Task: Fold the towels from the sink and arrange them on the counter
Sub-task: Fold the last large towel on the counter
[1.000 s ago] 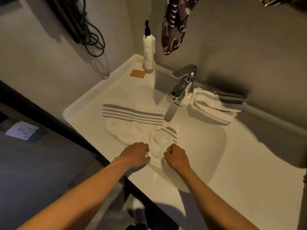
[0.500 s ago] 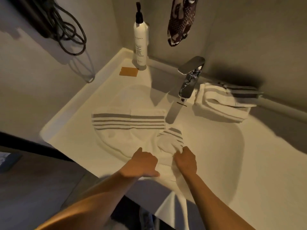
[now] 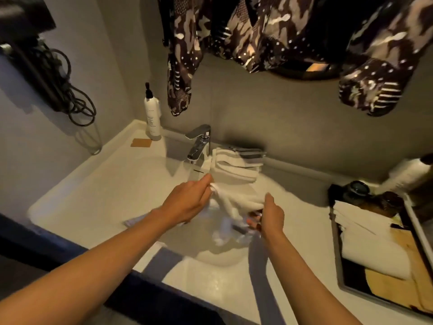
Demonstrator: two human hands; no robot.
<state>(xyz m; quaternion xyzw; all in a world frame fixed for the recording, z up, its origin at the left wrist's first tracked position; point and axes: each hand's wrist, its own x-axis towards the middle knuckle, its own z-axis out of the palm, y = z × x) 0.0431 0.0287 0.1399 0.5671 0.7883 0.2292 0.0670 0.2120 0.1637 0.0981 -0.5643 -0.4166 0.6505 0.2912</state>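
Note:
A white towel with grey stripes (image 3: 236, 202) hangs bunched and motion-blurred above the sink basin (image 3: 131, 184). My left hand (image 3: 187, 202) pinches its upper edge near the tap. My right hand (image 3: 269, 214) grips the towel's right side, fingers curled under it. The towel's lower part droops toward the basin. A folded stack of striped white towels (image 3: 236, 164) lies on the counter (image 3: 288, 235) just right of the tap, against the wall.
A chrome tap (image 3: 199, 143) stands behind the basin. A white pump bottle (image 3: 152, 118) and a small orange card (image 3: 141, 143) sit at the back left. A tray (image 3: 346, 277) with white cloths and jars is at the right. Patterned garments (image 3: 269, 34) hang overhead.
Both hands have lifted the towel out of the basin and carried it up and to the right, toward the tap. The head camera has swung right and back, revealing the tray.

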